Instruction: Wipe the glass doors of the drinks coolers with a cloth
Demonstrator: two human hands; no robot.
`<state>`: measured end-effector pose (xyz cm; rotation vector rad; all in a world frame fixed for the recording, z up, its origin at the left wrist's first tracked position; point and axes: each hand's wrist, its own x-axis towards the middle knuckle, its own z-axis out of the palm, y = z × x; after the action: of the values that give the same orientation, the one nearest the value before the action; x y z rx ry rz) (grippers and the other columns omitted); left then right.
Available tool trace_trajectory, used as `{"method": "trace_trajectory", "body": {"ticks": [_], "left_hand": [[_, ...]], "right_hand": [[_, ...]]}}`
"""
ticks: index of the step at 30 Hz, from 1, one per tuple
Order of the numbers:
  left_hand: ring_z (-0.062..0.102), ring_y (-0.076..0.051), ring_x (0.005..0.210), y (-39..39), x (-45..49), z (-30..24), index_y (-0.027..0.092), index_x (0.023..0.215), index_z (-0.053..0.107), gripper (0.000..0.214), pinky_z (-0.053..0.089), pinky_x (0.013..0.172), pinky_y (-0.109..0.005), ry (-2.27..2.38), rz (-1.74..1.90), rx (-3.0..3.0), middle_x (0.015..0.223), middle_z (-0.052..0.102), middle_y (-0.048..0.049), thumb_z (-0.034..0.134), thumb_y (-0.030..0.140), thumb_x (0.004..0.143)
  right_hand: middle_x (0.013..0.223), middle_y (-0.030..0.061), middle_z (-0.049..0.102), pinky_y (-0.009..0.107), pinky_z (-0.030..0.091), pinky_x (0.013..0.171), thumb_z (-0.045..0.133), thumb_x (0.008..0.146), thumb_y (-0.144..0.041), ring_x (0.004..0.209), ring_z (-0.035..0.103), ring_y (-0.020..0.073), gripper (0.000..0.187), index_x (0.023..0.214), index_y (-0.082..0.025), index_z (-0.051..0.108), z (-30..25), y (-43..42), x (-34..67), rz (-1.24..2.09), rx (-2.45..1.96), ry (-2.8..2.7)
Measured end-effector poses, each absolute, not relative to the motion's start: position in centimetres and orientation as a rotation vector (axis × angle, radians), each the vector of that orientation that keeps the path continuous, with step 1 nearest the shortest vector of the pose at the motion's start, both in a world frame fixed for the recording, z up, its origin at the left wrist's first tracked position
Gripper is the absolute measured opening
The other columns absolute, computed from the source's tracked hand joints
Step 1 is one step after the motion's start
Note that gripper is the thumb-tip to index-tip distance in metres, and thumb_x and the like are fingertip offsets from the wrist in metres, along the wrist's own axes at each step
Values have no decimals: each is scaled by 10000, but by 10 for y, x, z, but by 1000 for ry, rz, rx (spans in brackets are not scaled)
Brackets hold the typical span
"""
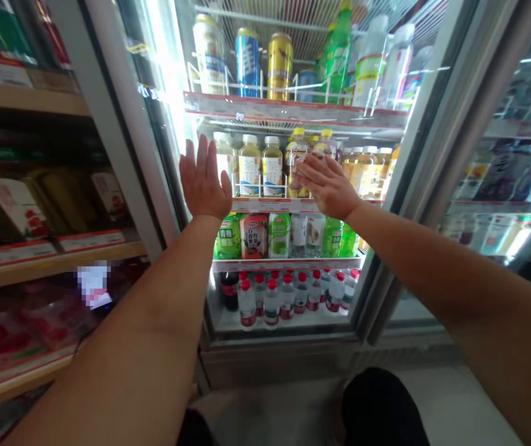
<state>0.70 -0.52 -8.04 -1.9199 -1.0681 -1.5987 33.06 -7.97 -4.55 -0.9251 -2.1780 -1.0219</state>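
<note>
My left hand is raised with its fingers extended and holds nothing. It appears in front of the left end of the fridge's second shelf, beside pale tea bottles with white caps. My right hand, also bare, stretches its fingers leftward across the yellow-capped bottles, covering part of them. Whether either hand touches the glass door or a bottle, I cannot tell. Below the hands stand green drink packs and a red drink pack on the third shelf.
Cans and green bottles fill the top shelf; red-capped water bottles line the bottom. A vertical metal door frame runs along the right. At left is a wooden shelf unit with packaged goods. My knee is near the floor.
</note>
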Motion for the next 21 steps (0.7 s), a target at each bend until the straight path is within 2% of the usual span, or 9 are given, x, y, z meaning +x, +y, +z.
{"method": "trace_trajectory", "body": {"ticks": [3,6,8,11,15,18,21], "left_hand": [[0,-217,1687,-4,6,-81,178,1705,327,731,-24,1411,-464,-1059,-1586,-1914,1798,234,-14,400,502,1053],[-25,-236,1690,-5,6,-81,103,1705,286,730,-31,1404,-512,-1059,-1546,-1916,1807,196,-55,389,455,1073],[-32,-239,1690,-8,7,-81,77,1700,285,726,-30,1404,-510,-1069,-1537,-1915,1809,186,-66,383,434,1075],[-14,-240,1691,-11,8,-80,67,1694,305,731,-9,1408,-504,-1083,-1521,-1911,1804,205,-71,397,417,1059],[-28,-214,1689,-11,9,-79,107,1699,311,758,-31,1407,-483,-1081,-1573,-1933,1805,195,-24,383,482,1045],[-62,-209,1684,-11,10,-79,143,1705,304,793,-72,1398,-451,-1081,-1641,-1966,1808,184,14,360,563,1035],[-53,-236,1688,-11,9,-79,124,1700,304,801,-83,1398,-471,-1068,-1659,-1990,1810,188,-17,374,581,1046]], "right_hand": [[1658,-104,481,558,212,1395,478,1055,-198,1605,369,243,496,1510,-337,619,-22,-85,341,-1025,-943,-2324],[1700,-123,409,593,152,1405,461,1099,-274,1652,247,260,477,1565,-335,544,5,-81,352,-1032,-1048,-2072],[1720,-101,381,591,139,1404,412,1105,-269,1668,194,275,506,1598,-325,513,-1,-80,357,-1033,-1083,-1887],[1699,-44,434,604,195,1382,406,1071,-222,1643,281,284,527,1564,-304,576,-34,-86,362,-1038,-1065,-1994],[1658,-49,493,554,247,1370,431,1090,-224,1605,371,243,469,1505,-322,627,-43,-96,374,-1071,-1002,-2229],[1707,-16,424,562,229,1370,414,1135,-291,1633,304,255,454,1562,-276,568,-21,-94,383,-1107,-1070,-1971],[1734,2,381,588,208,1368,361,1148,-325,1650,258,278,486,1604,-279,521,-25,-89,385,-1104,-1146,-1702]]}}
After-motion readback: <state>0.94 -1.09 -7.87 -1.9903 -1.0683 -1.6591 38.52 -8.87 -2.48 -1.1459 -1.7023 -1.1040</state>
